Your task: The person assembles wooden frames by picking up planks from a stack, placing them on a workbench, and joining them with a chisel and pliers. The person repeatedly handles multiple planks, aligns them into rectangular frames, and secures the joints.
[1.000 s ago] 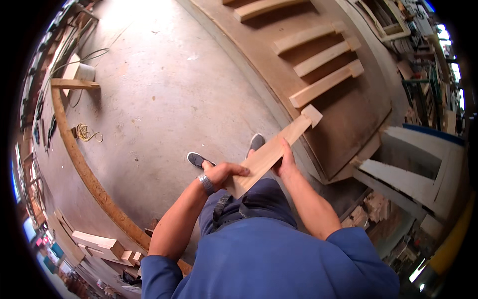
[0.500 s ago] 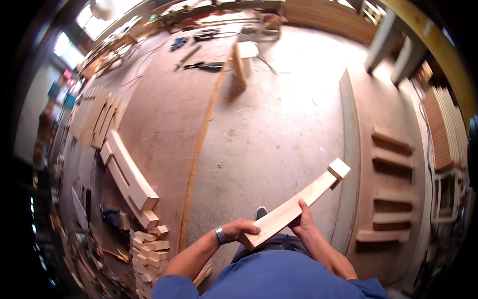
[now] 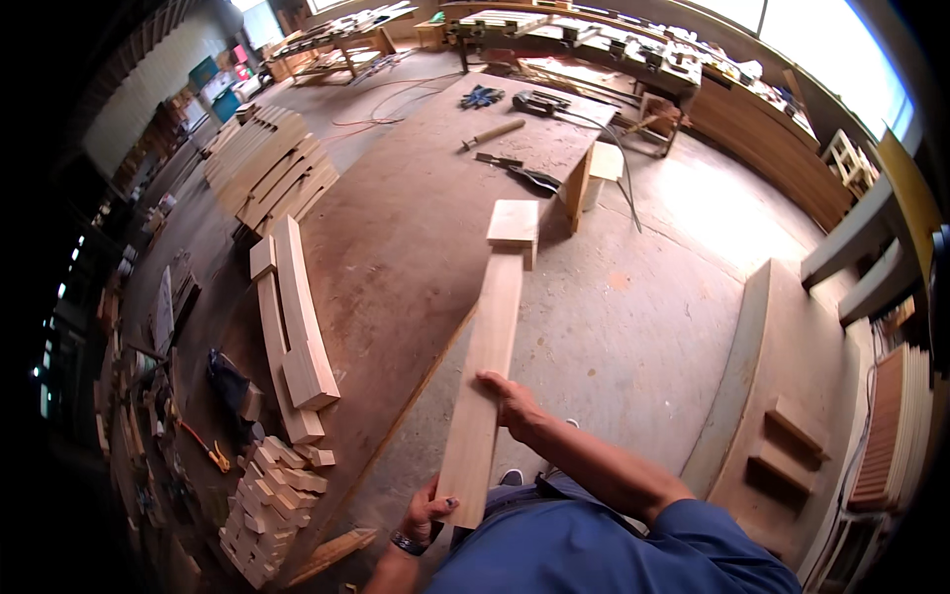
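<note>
A pale wooden beam (image 3: 482,386) with a square block (image 3: 514,223) at its far end is held in front of my body, pointing away from me. My left hand (image 3: 427,513) grips its near end, thumb on top. My right hand (image 3: 513,404) is wrapped round the right edge about midway along, its underside fingers hidden. Left of the beam, two similar beams (image 3: 307,327) lie side by side on a brown worktable (image 3: 386,247). Nearer to me, a pile of small wooden blocks (image 3: 267,510) sits at the table's left part.
Further along the table lie blue gloves (image 3: 482,96), a wooden-handled tool (image 3: 493,134) and a corded power tool (image 3: 540,102). Slatted wooden panels (image 3: 272,163) are stacked at the far left. A low brown bench (image 3: 737,426) with wooden pieces (image 3: 797,428) stands at right.
I have turned left. The beam has swung from pointing up and right to pointing nearly straight ahead, its block end now over the worktable. Both hands still hold it.
</note>
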`<state>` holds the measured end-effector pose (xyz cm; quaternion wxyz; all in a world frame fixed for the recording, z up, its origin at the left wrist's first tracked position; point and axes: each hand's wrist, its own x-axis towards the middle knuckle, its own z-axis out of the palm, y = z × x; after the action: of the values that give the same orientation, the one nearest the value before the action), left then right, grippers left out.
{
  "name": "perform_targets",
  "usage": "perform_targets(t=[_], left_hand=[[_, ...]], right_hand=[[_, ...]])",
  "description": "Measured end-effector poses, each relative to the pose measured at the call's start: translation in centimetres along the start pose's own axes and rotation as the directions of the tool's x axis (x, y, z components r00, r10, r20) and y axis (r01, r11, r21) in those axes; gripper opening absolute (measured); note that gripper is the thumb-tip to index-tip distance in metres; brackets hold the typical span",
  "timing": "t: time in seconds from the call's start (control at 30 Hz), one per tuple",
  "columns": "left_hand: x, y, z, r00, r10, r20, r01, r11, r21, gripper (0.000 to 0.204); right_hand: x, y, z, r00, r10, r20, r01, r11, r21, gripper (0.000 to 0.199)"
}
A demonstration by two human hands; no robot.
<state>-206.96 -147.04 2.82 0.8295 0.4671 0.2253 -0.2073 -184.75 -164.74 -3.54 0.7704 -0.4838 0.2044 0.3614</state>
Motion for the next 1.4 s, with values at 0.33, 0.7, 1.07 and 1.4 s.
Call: perform_targets(t=[0.33, 0.7, 1.07, 1.4], left_hand=[[5.8, 1.5, -1.4, 0.938, 0.015, -0.348, -0.084, 0.979, -0.185, 0.055], [18.0, 17.5, -16.8, 0.886, 0.325, -0.332, -0.022, 0.743, 0.669, 0.047], [44.0, 25.3, -4.0, 0.74, 0.657, -0.148, 0.037, 0.179, 0.983, 0.108], [50.2, 27.1, -11.4, 0.915, 0.401, 0.028, -0.276, 0.576, 0.769, 0.1]], right_hand=[[9.5, -7.1, 2.7, 0.889, 0.399, 0.226, -0.312, 0.887, -0.341, 0.089], [17.3, -15.6, -4.5, 0.846, 0.437, 0.306, -0.315, 0.872, -0.374, 0.057], [20.1, -22.9, -14.4, 0.934, 0.243, -0.263, -0.303, 0.928, -0.215, 0.041], [35.2, -38.8, -13.6, 0.979, -0.173, -0.109, 0.078, 0.808, -0.585, 0.037]])
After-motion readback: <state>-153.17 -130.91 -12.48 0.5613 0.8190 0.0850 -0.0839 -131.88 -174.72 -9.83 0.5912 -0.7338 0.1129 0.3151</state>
